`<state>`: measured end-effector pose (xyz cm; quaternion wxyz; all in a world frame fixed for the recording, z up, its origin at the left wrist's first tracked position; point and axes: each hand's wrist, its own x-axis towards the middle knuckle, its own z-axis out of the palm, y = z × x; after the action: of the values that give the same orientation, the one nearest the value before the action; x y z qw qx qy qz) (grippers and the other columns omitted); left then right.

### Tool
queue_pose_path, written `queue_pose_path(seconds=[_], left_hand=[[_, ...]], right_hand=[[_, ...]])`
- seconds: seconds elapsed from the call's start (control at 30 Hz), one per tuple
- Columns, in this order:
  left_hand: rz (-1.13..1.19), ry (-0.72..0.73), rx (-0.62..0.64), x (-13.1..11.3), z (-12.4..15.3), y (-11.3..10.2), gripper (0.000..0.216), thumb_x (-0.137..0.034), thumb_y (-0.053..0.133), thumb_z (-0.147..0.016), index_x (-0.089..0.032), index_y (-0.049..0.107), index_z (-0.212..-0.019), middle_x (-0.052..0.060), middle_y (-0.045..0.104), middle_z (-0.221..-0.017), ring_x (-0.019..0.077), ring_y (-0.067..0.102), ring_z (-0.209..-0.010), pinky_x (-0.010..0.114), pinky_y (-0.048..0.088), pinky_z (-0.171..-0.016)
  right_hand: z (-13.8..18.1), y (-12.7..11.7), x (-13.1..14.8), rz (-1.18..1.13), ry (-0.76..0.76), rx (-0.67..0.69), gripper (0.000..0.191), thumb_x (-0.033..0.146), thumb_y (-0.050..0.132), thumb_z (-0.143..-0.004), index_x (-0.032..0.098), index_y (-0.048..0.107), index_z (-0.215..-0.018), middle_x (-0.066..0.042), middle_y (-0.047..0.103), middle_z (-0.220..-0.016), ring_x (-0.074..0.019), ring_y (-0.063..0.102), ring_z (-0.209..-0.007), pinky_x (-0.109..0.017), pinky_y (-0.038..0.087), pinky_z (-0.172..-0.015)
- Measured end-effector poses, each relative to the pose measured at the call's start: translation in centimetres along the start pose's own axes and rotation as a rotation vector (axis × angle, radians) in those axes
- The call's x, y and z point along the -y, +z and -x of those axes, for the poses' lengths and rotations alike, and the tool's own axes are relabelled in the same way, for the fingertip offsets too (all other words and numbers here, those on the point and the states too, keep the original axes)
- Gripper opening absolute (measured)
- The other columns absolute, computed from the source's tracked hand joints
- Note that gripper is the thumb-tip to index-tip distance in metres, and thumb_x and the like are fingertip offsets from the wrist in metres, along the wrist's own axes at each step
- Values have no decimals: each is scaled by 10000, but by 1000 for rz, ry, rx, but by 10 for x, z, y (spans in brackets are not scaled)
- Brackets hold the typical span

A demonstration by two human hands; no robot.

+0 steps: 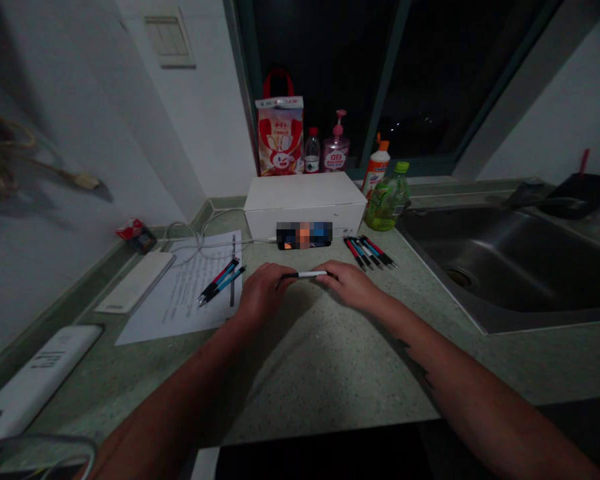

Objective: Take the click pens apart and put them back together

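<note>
A black and white pen is held level above the counter between my two hands. My left hand pinches its dark end, and my right hand grips the other end. To the left, several pens in red, blue and black lie on a printed sheet of paper. A second group of pens, red, blue, white and black, lies side by side on the right. Just beyond my hands, a phone leans sideways against a white box, its screen lit.
A steel sink is set into the counter at right. A green bottle and a pink pump bottle stand near the window. White power banks and a cable lie at left.
</note>
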<state>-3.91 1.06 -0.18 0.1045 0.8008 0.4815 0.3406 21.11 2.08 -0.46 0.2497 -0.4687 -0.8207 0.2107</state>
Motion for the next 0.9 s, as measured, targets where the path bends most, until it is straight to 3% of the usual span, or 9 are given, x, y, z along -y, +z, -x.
queue_pose_path(seconds=[0.23, 0.3, 0.4, 0.57, 0.63, 0.7, 0.77, 0.83, 0.9], left_hand=[[102, -296, 194, -16, 0, -1, 384, -337, 495, -1024, -213, 745, -760, 27, 750, -751, 223, 695, -752, 361, 508, -782], [157, -338, 168, -17, -1, 0, 253, -336, 570, -975, -215, 753, -848, 31, 781, -846, 227, 705, -795, 358, 518, -785], [236, -340, 88, -18, -1, 0, 204, -257, 680, -873, -217, 742, -1063, 34, 800, -1030, 227, 712, -901, 347, 535, -818], [207, -379, 158, -15, -1, 1, 251, -347, 578, -968, -198, 722, -826, 30, 747, -789, 218, 683, -769, 368, 530, -779], [258, -379, 122, -13, -1, 4, 140, -314, 653, -913, -197, 730, -916, 39, 770, -882, 214, 701, -808, 358, 542, -790], [301, -330, 82, -12, 0, 6, 183, -245, 707, -850, -197, 729, -1025, 46, 782, -991, 206, 713, -871, 339, 543, -815], [261, -295, 111, -12, 0, 6, 122, -268, 670, -892, -197, 735, -966, 37, 776, -930, 199, 699, -833, 332, 526, -795], [188, -306, 166, -14, 1, 5, 240, -335, 579, -972, -199, 729, -843, 28, 747, -806, 197, 671, -755, 335, 502, -749], [180, -320, 168, -15, 1, 5, 224, -343, 594, -965, -200, 736, -869, 30, 757, -835, 200, 675, -769, 331, 499, -746]], right_hand=[[4, -2, 9, 80, -92, -43, 214, 249, 587, -1046, 208, 771, -1147, -86, 770, -1071, -233, 699, -1015, -335, 500, -882], [4, -3, 9, 101, -81, -48, 211, 249, 587, -1046, 215, 774, -1140, -82, 773, -1068, -233, 704, -1011, -338, 506, -887], [4, -3, 7, 116, -57, -66, 215, 236, 587, -1041, 226, 776, -1143, -78, 778, -1072, -229, 711, -997, -342, 515, -889], [4, -1, 5, 125, -58, -78, 206, 222, 603, -1035, 225, 774, -1149, -75, 779, -1076, -222, 713, -1003, -330, 511, -883], [4, 0, 4, 137, -55, -72, 200, 224, 611, -1032, 222, 774, -1148, -76, 778, -1068, -222, 713, -997, -322, 507, -869], [4, 0, 4, 143, -57, -68, 197, 228, 612, -1033, 221, 774, -1145, -75, 777, -1061, -220, 712, -990, -318, 503, -860], [4, 0, 5, 142, -64, -65, 197, 239, 607, -1039, 221, 774, -1141, -74, 776, -1063, -220, 709, -996, -317, 500, -865], [4, 0, 5, 137, -71, -60, 201, 250, 600, -1045, 222, 773, -1143, -73, 776, -1071, -222, 705, -1008, -319, 498, -879], [5, 0, 5, 135, -71, -54, 206, 256, 596, -1048, 228, 773, -1148, -71, 775, -1070, -221, 704, -1006, -319, 497, -878]])
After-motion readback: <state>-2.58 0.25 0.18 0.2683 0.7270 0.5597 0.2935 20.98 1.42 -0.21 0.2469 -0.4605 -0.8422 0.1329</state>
